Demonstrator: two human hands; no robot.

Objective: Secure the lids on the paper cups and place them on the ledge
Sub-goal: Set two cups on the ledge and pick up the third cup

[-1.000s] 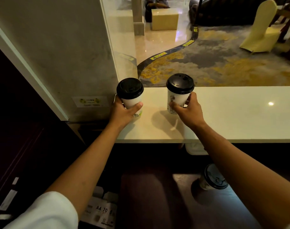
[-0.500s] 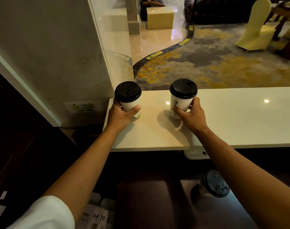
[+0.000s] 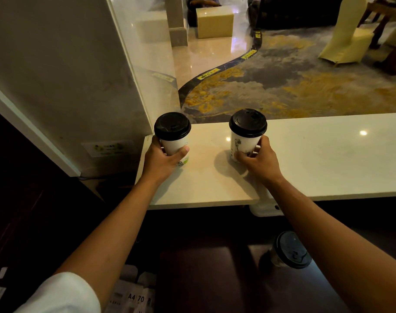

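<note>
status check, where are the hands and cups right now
Left hand grips the left cup, right hand grips the right cup. Both lidded, upright on the ledge. Third lidded cup waits below. Nothing in the way.

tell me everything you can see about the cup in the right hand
The right cup is a white paper cup with a dark printed drawing down its side and a black plastic lid seated on top. It stands upright on the pale ledge, and the right hand grips its lower half.
</note>
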